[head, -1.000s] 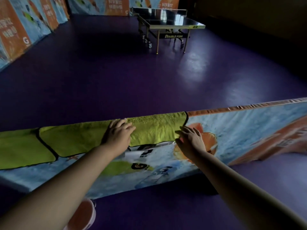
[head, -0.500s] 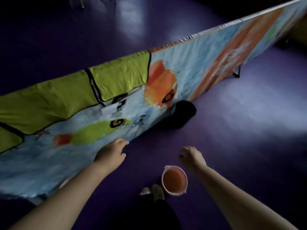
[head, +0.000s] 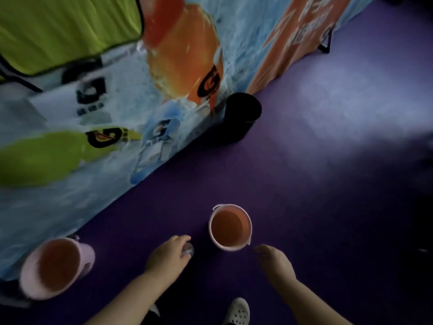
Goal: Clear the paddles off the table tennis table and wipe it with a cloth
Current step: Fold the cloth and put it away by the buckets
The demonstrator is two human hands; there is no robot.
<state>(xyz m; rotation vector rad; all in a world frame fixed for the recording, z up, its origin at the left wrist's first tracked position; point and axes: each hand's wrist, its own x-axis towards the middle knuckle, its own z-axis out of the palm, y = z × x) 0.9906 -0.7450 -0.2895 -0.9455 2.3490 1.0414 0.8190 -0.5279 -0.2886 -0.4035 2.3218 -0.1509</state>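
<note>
Left hand (head: 167,254) and right hand (head: 274,262), empty, fingers loosely apart, hover beside a pink bucket (head: 230,247) on the purple floor (head: 328,184); the green cloth (head: 68,31), cut off at top, drapes a motion-blurred printed barrier (head: 58,207).

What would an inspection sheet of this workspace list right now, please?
Surface: purple floor, dimly lit; no table tennis table in view.
Job's things: yellow-green cloth draped over the printed barrier banner; paddles, nothing seen.
Clutter: pink plastic bucket just beyond the hands; second pink bucket beside the banner; black cylindrical bin against the banner.
Grippers: left hand and right hand hover low, fingers loosely curled, holding nothing.
Cables: nothing seen.
Surroundings: white perforated clog at the bottom edge; black banner foot at the upper right.
</note>
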